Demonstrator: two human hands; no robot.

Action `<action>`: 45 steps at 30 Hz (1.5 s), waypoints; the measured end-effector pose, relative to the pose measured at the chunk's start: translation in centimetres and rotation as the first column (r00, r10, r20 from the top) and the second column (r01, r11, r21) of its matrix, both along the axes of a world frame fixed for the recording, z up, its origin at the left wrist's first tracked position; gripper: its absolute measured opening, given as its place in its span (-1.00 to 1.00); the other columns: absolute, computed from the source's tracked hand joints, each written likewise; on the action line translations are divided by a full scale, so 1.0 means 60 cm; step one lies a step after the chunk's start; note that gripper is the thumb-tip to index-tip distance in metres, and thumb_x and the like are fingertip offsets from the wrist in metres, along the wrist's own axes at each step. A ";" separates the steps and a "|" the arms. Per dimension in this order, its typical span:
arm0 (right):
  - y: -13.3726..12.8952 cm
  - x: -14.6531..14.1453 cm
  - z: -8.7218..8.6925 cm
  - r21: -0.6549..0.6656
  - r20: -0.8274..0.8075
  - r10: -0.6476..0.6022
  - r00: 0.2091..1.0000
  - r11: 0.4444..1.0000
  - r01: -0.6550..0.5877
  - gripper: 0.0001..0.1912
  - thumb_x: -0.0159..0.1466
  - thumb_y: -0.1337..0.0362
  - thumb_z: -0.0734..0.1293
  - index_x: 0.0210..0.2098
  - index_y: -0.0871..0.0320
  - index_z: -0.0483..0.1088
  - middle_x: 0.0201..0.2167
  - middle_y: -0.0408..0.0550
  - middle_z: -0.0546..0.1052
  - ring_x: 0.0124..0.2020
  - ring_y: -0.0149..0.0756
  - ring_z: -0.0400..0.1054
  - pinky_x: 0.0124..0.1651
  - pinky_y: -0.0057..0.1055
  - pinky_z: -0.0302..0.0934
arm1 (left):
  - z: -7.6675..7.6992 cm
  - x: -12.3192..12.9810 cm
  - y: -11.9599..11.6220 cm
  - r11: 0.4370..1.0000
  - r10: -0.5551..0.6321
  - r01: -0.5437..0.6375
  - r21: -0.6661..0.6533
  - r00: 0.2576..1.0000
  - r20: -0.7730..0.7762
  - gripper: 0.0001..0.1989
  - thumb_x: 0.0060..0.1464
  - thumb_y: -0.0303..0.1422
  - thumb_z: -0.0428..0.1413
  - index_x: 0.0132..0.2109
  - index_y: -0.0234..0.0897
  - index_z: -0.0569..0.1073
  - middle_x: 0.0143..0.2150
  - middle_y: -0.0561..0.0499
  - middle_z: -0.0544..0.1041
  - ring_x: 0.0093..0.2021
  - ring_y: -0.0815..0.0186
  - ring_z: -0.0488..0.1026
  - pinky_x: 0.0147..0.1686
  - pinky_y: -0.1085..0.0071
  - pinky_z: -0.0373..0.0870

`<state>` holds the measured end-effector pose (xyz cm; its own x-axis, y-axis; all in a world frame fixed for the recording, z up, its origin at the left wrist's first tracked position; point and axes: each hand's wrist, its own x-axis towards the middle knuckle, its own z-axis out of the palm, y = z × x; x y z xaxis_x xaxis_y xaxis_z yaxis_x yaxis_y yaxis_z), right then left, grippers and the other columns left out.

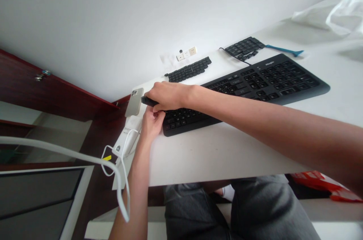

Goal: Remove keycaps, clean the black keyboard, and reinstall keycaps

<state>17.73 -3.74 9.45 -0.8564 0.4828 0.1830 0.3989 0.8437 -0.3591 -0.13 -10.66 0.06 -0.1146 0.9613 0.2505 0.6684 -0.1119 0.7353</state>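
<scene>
At the far left, a thick white cable (56, 148) is curving down past a white charger (126, 136), which is lying at the edge of the white desk (215, 156) just beside a phone in a clear case (134, 102). The left hand (151, 124) is reaching up from below with its fingers curled, touching the underside of the right hand (167, 95) – whether it is gripping anything cannot be told. The right hand is closed around a small black object (149, 100), too hidden to identify, whose end is poking out toward the phone. Both hands are hovering at the near end of a black keyboard (255, 81). Behind it, a cluster of black keycaps (188, 69) is lying on the desk. Further right, a second black key cluster (244, 49) is trailing a thin cord, and a blue pry tool (283, 50) is lying next to it – a white plastic bag (340, 16) is bunching up beyond.
</scene>
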 end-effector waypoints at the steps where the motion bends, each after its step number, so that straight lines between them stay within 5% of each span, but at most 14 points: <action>1: 0.003 0.000 -0.001 0.004 -0.004 0.005 1.000 1.000 -0.005 -0.70 0.37 0.25 0.43 0.02 0.31 0.54 -0.13 0.22 0.59 -0.11 -0.03 0.51 -0.16 -0.27 0.21 | 0.001 0.000 0.000 1.000 -0.009 0.009 0.005 1.000 -0.006 -0.86 0.07 -0.41 0.14 -0.18 -0.22 0.44 -0.35 0.06 0.53 -0.34 0.24 0.50 -0.33 0.38 0.39; 11: 0.016 0.004 -0.009 -0.064 -0.056 0.016 0.998 0.998 -0.020 -0.72 0.34 0.22 0.45 -0.03 0.26 0.55 -0.19 0.12 0.58 -0.13 -0.09 0.49 -0.12 -0.28 0.19 | 0.005 0.001 -0.004 1.000 0.009 -0.007 0.021 0.994 -0.109 -0.80 0.11 -0.46 0.07 -0.11 -0.22 0.48 -0.29 0.05 0.54 -0.29 0.24 0.49 -0.25 0.38 0.37; 28: 0.027 0.000 -0.021 -0.058 -0.068 0.019 0.998 0.998 -0.023 -0.70 0.37 0.17 0.41 -0.05 0.30 0.54 -0.18 0.15 0.58 -0.19 -0.11 0.48 -0.20 -0.28 0.16 | -0.009 -0.014 0.007 0.998 -0.002 0.000 0.058 0.999 0.042 -0.81 0.12 -0.43 0.10 -0.12 -0.24 0.55 -0.27 0.03 0.60 -0.24 0.21 0.54 -0.17 0.36 0.44; 37: 0.029 0.014 0.003 -0.076 -0.131 -0.010 0.991 0.997 0.000 -0.76 0.35 0.23 0.44 -0.09 0.30 0.55 -0.20 0.12 0.60 -0.18 -0.16 0.45 -0.17 -0.30 0.17 | -0.011 -0.010 0.005 0.999 -0.005 0.000 0.042 0.991 0.134 -0.84 0.12 -0.43 0.08 -0.15 -0.22 0.50 -0.29 0.06 0.58 -0.29 0.26 0.52 -0.17 0.37 0.43; 45: 0.032 0.000 -0.024 -0.049 -0.111 0.026 0.994 0.998 -0.032 -0.71 0.35 0.17 0.44 -0.08 0.30 0.57 -0.21 0.14 0.61 -0.20 -0.12 0.48 -0.20 -0.30 0.17 | -0.004 -0.008 0.006 0.999 0.018 -0.022 0.040 0.996 0.093 -0.85 0.13 -0.42 0.09 -0.15 -0.23 0.52 -0.23 0.02 0.63 -0.13 0.15 0.57 -0.11 0.33 0.42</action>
